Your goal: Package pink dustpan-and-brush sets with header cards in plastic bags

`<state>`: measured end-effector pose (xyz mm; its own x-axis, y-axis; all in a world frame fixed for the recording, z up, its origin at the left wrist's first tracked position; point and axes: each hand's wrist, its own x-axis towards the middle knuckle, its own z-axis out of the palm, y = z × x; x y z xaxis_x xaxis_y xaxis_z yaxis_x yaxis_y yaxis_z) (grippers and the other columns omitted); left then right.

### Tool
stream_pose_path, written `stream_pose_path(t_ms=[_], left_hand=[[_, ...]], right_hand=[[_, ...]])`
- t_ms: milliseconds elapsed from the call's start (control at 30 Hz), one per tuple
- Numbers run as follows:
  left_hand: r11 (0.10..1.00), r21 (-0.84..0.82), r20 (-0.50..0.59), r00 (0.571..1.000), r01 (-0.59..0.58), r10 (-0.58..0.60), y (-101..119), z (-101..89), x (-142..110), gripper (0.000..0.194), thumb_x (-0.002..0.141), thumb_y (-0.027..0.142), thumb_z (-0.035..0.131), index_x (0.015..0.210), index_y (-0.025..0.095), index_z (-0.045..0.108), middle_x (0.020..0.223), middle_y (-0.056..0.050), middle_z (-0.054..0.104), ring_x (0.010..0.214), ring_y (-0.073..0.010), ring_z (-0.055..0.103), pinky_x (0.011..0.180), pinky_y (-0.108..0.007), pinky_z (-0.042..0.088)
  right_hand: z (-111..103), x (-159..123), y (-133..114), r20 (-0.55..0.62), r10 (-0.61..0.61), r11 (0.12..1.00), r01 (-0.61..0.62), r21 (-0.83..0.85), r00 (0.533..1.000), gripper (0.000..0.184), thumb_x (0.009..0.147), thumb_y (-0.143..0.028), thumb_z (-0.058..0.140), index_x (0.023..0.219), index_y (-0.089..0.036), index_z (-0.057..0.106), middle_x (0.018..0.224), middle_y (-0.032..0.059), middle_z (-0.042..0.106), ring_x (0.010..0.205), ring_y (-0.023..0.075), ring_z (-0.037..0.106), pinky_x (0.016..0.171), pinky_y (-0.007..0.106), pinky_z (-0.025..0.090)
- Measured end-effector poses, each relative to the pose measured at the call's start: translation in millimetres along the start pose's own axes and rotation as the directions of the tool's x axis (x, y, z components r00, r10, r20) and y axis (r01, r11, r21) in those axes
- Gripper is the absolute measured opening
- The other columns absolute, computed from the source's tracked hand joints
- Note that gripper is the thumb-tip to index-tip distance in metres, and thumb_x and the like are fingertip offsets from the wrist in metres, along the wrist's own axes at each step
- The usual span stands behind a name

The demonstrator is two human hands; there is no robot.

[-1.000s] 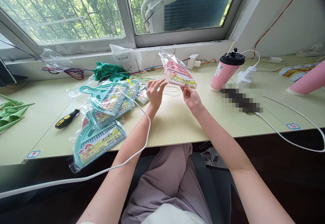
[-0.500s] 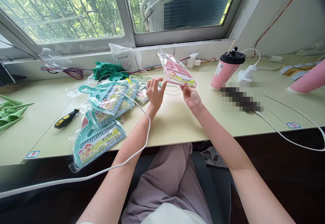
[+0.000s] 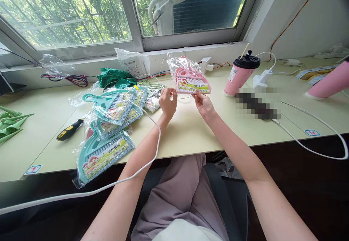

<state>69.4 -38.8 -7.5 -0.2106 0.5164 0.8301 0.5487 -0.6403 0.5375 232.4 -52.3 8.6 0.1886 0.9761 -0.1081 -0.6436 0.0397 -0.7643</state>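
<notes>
A pink dustpan and brush set in clear plastic wrapping is held up above the desk. My right hand pinches its lower edge, thumb in front. My left hand is curled at the lower left corner of the same pack, its thumb and fingertips closed at the wrapping's edge. To the left lies a pile of wrapped turquoise dustpan and brush sets, overlapping one another. Another turquoise set lies on top at the back, and a yellow-and-black screwdriver rests beside the pile.
A white cable crosses over my left forearm. Pink lidded cups stand at the right, near a white plug adapter. Green cloth and bundled wires lie along the window wall. Green leaf-like strips sit at far left.
My left hand's fingers have closed from spread to curled at the pack's corner. The pink set has turned so its label faces me more squarely. My right hand keeps its hold.
</notes>
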Motion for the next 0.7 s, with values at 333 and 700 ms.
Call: stream_pose_path(t_ms=[333,700], left_hand=[[0.991,-0.111,0.109,0.990,-0.072,0.084,-7.0,4.6,-10.8,0.043,0.104,0.050,0.036,0.077,0.022,0.052,0.070,-0.003,0.060,0.070,-0.0157,0.057,0.067,-0.029,0.046],[0.965,-0.233,-0.095,0.985,0.116,-0.142,-13.5,2.4,11.8,0.061,0.100,0.072,0.021,0.081,0.023,0.053,0.083,-0.006,0.062,0.082,-0.0181,0.060,0.083,-0.035,0.048]], right_hand=[[-7.9,8.6,-0.6,0.010,-0.085,0.995,0.086,-0.053,0.996,0.023,0.074,-0.030,0.086,0.091,-0.025,0.072,0.109,-0.0018,0.078,0.106,0.0126,0.074,0.078,0.012,0.063],[-8.3,4.4,-15.0,0.143,-0.069,0.993,0.081,-0.082,0.987,0.026,0.072,-0.023,0.084,0.095,-0.029,0.074,0.113,-0.0039,0.077,0.111,0.0142,0.072,0.065,0.013,0.060]])
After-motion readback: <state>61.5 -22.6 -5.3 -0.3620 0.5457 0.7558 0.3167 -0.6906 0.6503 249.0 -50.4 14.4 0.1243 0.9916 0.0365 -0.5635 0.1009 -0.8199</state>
